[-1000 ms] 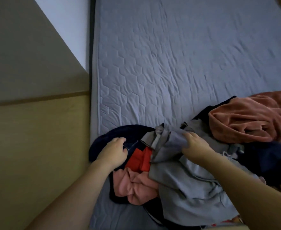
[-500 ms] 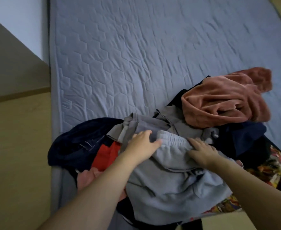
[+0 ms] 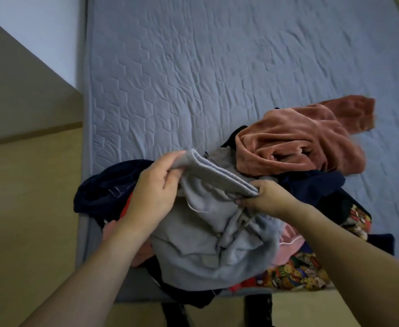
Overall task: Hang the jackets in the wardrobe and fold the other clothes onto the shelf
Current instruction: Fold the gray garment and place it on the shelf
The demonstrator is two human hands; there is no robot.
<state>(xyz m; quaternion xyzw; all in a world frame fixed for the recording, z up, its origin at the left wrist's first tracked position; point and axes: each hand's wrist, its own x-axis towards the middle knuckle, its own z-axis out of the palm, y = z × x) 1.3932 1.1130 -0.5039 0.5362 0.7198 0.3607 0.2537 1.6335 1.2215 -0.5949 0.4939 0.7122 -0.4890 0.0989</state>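
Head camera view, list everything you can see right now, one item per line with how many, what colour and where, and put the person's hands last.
grey sweatpants: one, light grey, on top of the pile at the near edge of the bed, waistband lifted between both hands
rust fleece garment: one, rust brown, far right of the pile
navy garment: one, dark navy, left side of the pile
dark blue garment: one, dark blue, under the rust fleece
patterned cloth: one, multicoloured print, near right edge of the pile
pink garment: one, pink, partly hidden under the grey sweatpants
mattress cover: one, grey-blue quilted, under everything
floor: tan, left of the bed
left hand: one, grips the waistband's left end
right hand: one, pinches the waistband's right end
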